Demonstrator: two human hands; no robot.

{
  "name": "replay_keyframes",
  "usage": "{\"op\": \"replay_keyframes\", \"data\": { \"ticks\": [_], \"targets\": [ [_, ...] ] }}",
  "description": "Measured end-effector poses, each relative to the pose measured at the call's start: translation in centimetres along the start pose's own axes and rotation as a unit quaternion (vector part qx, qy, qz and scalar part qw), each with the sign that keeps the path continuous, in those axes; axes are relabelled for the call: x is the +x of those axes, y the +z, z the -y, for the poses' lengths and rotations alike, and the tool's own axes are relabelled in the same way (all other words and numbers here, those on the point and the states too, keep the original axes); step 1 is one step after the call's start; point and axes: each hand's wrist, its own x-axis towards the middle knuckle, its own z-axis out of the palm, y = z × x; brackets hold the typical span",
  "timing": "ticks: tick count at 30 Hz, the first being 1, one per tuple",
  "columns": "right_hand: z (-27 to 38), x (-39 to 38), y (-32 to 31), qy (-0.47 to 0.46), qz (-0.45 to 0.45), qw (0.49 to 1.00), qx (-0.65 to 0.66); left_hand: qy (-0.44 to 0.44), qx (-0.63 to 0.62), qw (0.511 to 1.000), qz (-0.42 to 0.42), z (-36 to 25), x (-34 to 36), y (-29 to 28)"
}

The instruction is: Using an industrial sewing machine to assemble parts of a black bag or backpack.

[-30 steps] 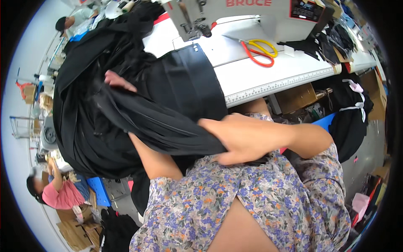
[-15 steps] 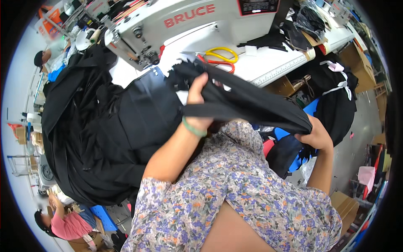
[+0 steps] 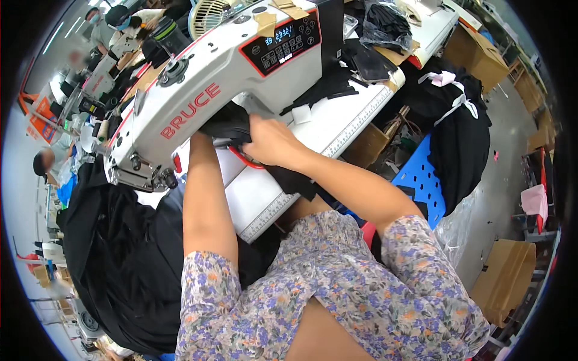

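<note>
A white sewing machine (image 3: 162,114) stands on the white worktable, its arm reaching across in front of me. My right hand (image 3: 271,139) is closed on a bundle of black fabric strips (image 3: 233,123) under the machine's arm. My left hand (image 3: 201,142) reaches beneath that same arm, beside the bundle; the machine hides its fingers. Just below the bundle shows a red scissor handle (image 3: 245,159), the rest of the scissors being covered. A large heap of black fabric (image 3: 114,259) hangs at my left, next to the needle end of the machine.
A ruler strip (image 3: 355,120) runs along the table's front edge. Black scraps (image 3: 319,90) and a dark phone-like slab (image 3: 370,63) lie right of the machine. Further right are a blue perforated seat (image 3: 421,180), draped black fabric (image 3: 463,150) and cardboard boxes (image 3: 506,280). Other people (image 3: 129,24) are far left.
Both hands have moved up and forward, carrying the black strips from in front of my chest to under the machine's arm. The view has shifted, showing more of the machine.
</note>
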Motion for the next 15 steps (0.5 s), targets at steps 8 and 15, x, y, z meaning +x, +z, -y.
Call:
{"op": "replay_keyframes", "data": {
  "ticks": [8,15],
  "targets": [
    [-7.1,-2.0,-4.3,-0.183,-0.210,0.958,0.066,0.296,0.767,0.551,0.143,-3.5,-8.1,-0.5],
    [-20.5,1.2,-14.3,0.128,-0.426,0.838,-0.317,0.229,0.747,0.624,-0.031,-1.1,-9.0,3.3]
  ]
}}
